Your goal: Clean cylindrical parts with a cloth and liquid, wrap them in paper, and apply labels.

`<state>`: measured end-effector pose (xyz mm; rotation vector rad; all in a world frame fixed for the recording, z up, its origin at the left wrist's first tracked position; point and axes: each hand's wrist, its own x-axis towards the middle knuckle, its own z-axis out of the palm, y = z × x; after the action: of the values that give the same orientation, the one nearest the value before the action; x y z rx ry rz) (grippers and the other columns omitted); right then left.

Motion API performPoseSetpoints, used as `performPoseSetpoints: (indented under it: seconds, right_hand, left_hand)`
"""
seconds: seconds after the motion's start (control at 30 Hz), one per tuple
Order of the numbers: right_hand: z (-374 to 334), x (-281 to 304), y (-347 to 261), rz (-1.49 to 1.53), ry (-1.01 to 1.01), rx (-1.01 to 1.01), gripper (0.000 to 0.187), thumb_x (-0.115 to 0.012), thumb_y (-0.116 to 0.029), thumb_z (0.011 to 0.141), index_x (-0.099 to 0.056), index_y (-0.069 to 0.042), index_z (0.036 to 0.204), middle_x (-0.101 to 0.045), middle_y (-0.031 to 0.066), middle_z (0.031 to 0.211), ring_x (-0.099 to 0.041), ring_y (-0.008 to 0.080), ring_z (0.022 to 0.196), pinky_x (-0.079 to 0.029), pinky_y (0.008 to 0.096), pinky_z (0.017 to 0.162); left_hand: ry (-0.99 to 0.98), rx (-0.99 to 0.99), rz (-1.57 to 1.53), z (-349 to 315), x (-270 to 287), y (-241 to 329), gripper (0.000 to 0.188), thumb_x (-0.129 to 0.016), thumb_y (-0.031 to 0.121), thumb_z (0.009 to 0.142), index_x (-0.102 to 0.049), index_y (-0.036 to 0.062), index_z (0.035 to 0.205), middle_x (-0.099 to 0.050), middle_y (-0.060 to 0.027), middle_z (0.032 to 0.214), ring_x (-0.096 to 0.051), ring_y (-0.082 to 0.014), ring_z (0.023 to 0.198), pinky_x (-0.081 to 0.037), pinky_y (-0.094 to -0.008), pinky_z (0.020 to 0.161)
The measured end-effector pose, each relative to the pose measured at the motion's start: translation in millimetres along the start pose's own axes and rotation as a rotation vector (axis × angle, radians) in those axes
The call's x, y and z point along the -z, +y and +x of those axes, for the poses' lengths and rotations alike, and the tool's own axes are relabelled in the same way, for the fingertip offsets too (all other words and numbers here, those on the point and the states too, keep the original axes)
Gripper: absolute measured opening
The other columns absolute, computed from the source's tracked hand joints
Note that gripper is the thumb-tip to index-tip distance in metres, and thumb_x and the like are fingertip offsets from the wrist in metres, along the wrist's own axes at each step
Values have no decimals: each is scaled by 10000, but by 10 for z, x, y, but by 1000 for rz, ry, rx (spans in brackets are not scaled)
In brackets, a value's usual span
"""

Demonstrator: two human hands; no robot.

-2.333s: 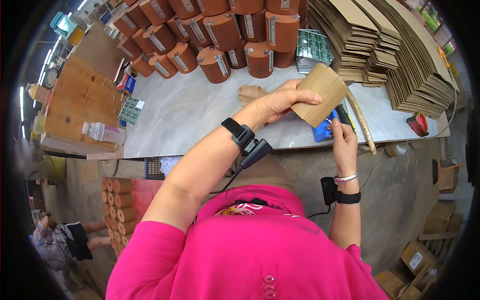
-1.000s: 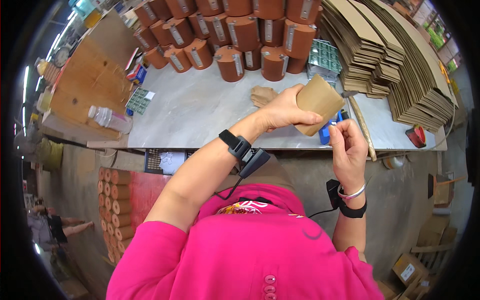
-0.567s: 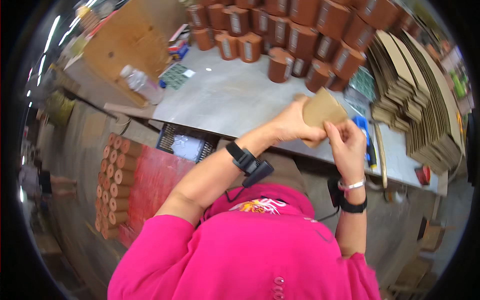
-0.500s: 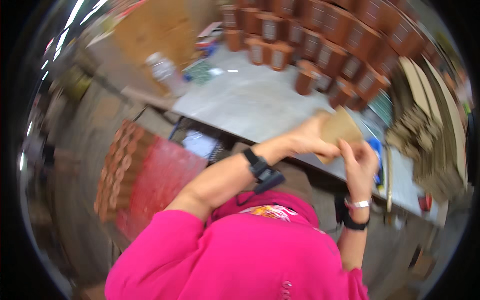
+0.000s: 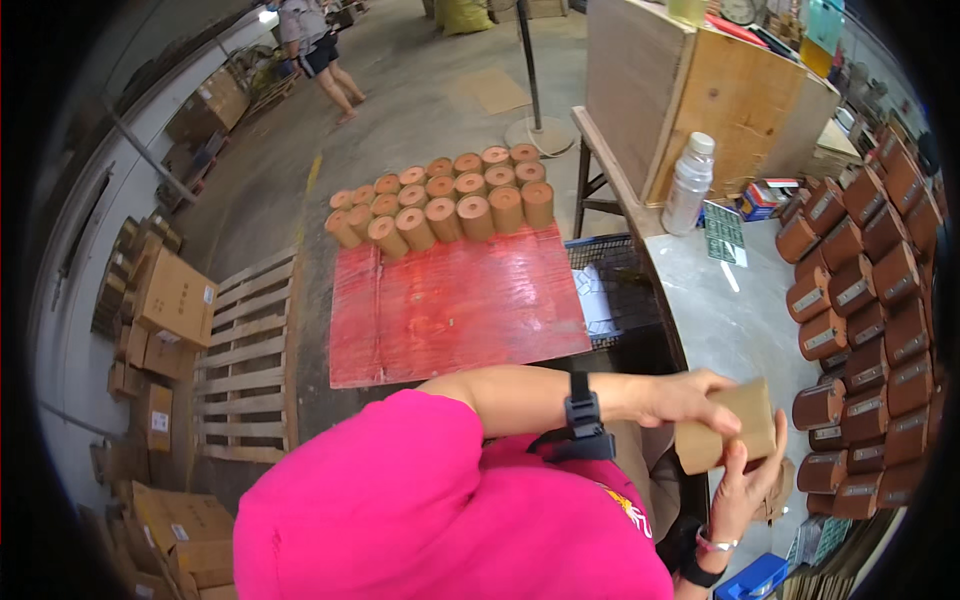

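Observation:
Both my hands hold a piece of tan cardboard (image 5: 752,415), bent like a sleeve, near the edge of the grey worktable (image 5: 700,300). My left hand (image 5: 688,400) grips it from the left, thumb on its face. Lower down, my right hand (image 5: 742,490) has its thumb at the cardboard's lower edge and its fingers behind the right side. Whether anything sits inside the cardboard is hidden. To the left, several cylinders (image 5: 440,215) with tan sides and reddish-brown tops stand in rows along the far part of a red board (image 5: 460,310).
Reddish-brown rounded blocks with pale labels (image 5: 870,300) are stacked on the worktable's right. A clear bottle (image 5: 690,185) stands beside a wooden box (image 5: 725,110). A blue object (image 5: 750,578) lies lower right. Leftward are a wooden pallet (image 5: 240,385), cartons (image 5: 175,295) and a distant person (image 5: 318,50).
My view has swung left, bringing the red board with its rows of cylinders, the pallet and the floor into sight. Both hands still hold the cardboard, its face now turned differently.

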<state>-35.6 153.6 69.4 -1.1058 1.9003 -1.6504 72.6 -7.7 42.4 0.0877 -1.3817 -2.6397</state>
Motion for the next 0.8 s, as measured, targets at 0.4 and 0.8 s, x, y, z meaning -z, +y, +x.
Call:
performPoseSetpoints:
  seconds: [0.4, 0.8]
  right_hand:
    - [490, -814, 390, -194, -382, 121, 526, -628, -40, 911, -456, 7, 1406, -691, 145, 1008, -666, 190, 860, -524, 315, 814]
    - [867, -889, 989, -486, -193, 144, 303, -632, -92, 942, -613, 27, 1220, -606, 35, 900, -510, 112, 729, -448, 247, 668]
  left_hand:
    - [930, -212, -687, -1900, 1515, 23, 694, -595, 521, 869, -452, 78, 1383, -576, -157, 1259, -588, -311, 1136, -465, -543, 974]
    - [1410, -455, -1054, -3406, 3088, -619, 486, -494, 523, 922, -568, 147, 1221, -594, -142, 1208, -588, -344, 1078, -545, -556, 873]
